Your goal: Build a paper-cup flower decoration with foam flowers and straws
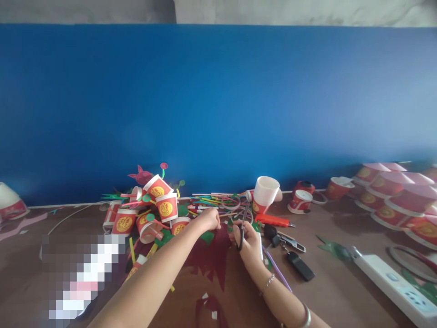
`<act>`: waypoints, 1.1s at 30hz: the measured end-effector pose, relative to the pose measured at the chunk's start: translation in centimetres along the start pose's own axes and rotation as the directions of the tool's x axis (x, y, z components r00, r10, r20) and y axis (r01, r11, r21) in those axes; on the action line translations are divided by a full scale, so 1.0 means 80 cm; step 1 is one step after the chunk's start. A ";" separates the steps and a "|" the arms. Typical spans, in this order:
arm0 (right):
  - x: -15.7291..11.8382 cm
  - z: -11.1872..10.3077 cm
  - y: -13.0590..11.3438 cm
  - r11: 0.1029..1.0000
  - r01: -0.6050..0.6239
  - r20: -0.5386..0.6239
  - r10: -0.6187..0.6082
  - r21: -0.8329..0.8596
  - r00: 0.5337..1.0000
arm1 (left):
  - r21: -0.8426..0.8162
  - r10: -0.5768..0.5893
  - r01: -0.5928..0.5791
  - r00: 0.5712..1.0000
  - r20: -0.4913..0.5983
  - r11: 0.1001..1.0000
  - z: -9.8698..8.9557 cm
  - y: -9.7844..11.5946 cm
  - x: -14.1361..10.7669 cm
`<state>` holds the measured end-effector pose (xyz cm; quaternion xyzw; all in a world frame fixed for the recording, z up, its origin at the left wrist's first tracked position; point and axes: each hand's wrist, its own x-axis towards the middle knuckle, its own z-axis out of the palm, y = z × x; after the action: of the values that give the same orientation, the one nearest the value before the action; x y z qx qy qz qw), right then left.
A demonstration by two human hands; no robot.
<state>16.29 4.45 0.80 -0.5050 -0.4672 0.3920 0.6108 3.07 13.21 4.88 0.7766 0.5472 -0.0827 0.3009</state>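
Note:
My left hand (210, 220) reaches out over dark red paper (210, 255), its fingers curled downward. What they pinch, if anything, is too small to make out. My right hand (248, 241) is closed around scissors (241, 238) with dark finger loops, their blades pointing away from me. A bit of green shows by its fingertips. Beyond both hands lies a bundle of coloured sticks and straws (215, 199). Left of my left hand, red-and-white paper cups (167, 207) are piled up with straws and green paper pieces.
An upturned white cup stack (266, 191) stands behind an orange-red utility knife (273, 220). Keys with a black fob (299, 265) lie to the right, near a white power strip (396, 282). Joined cups (392, 196) fill the far right. A blue wall panel (218, 105) rises behind the table.

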 end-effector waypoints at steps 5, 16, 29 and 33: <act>0.000 0.000 0.001 1.000 0.000 0.004 0.000 0.020 1.000 | -0.036 -0.025 0.023 0.998 -0.059 0.999 -0.006 -0.005 -0.002; -0.001 0.000 0.000 1.000 0.013 0.000 -0.013 0.009 1.000 | 0.013 0.050 -0.048 0.984 -0.171 0.999 0.007 -0.002 -0.070; -0.002 -0.002 0.002 0.999 0.042 0.007 -0.042 -0.001 0.999 | -0.003 0.006 -0.006 0.989 -0.149 1.000 0.050 0.001 -0.139; -0.002 -0.002 0.004 0.999 0.031 0.014 -0.031 -0.011 0.999 | -0.102 -0.002 -0.021 0.975 -0.221 0.995 0.052 -0.005 -0.115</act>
<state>16.42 4.27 0.48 -0.4982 -0.4815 0.3834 0.6108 -0.02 3.67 5.60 0.7671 0.5769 0.0340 0.2784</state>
